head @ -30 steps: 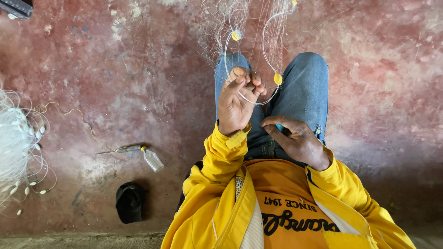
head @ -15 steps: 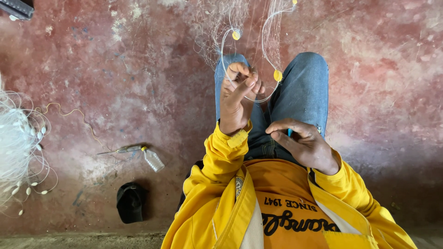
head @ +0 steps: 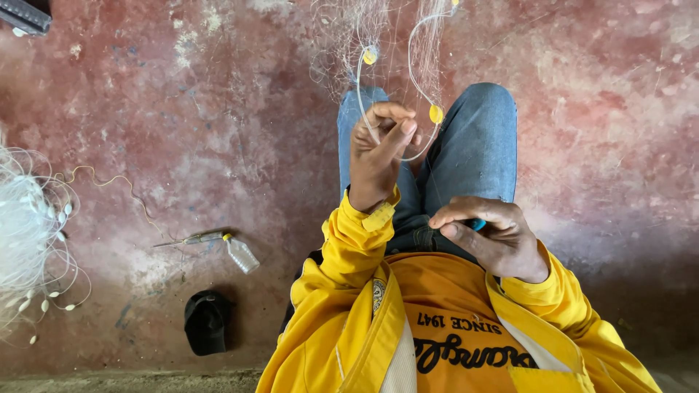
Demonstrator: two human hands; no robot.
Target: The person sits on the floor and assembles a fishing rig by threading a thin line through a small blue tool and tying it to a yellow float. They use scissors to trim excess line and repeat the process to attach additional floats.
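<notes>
The person is sitting on the red floor (head: 145,109) with knees up, and the fishing net (head: 378,29) is hanging in front of the jeans (head: 473,145). The left hand (head: 378,156) is pinching the white cord (head: 360,94) along the net's edge, fingers closed on it just below a small yellow float (head: 435,114). The right hand (head: 484,236) is resting low near the waist, curled around a small blue tool (head: 477,224) that is mostly hidden. The hands are well apart. The net is looking very light, limp and thin, likely to snag and tangle, so the stiffer cord seems the better place to take hold, near a float where it is slipping less. A second heap of net (head: 25,233) is lying at the left, with a small bottle (head: 242,255) and a black cap (head: 206,322) on the floor.
</notes>
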